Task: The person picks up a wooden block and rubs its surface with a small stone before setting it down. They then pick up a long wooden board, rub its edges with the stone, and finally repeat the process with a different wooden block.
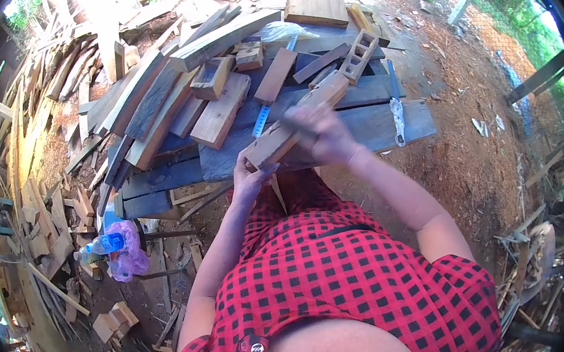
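A long wooden block (277,142) lies slanted over the front of the plank table (366,126). My left hand (250,176) grips its near left end, fingers wrapped around the wood. My right hand (329,136) is over the block's middle, closed around a dark flat piece (299,130) that is smeared by motion; what it is I cannot make out. Beyond the block's far end sits a wooden piece with square holes (359,56). A reddish block (275,75) rests on a blue-and-white measuring strip (261,120).
Stacked beams (150,100) cover the table's left side. A saw-like tool with a wrapped handle (397,112) lies at the right. Left of the table are a bottle (105,244) and a pink plastic bag (130,254). Wood scraps (115,322) litter the ground.
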`<act>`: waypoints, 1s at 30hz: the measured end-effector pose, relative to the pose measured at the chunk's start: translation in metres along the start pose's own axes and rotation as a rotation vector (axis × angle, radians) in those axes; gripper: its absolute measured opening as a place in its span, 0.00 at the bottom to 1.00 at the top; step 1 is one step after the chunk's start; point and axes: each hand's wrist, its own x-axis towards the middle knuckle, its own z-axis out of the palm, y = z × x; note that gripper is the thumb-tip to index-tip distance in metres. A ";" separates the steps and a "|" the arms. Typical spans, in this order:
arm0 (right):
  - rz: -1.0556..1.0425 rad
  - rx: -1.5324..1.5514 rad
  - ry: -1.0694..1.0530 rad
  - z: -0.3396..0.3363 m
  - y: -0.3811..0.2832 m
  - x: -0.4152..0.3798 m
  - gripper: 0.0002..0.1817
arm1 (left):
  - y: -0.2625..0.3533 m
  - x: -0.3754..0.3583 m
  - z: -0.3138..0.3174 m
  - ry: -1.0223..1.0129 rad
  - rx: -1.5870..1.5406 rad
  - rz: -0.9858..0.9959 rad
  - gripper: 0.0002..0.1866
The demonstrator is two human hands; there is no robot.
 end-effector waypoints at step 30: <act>0.652 -0.159 0.046 0.006 0.073 -0.038 0.24 | 0.020 -0.010 -0.037 -0.207 0.052 -0.640 0.42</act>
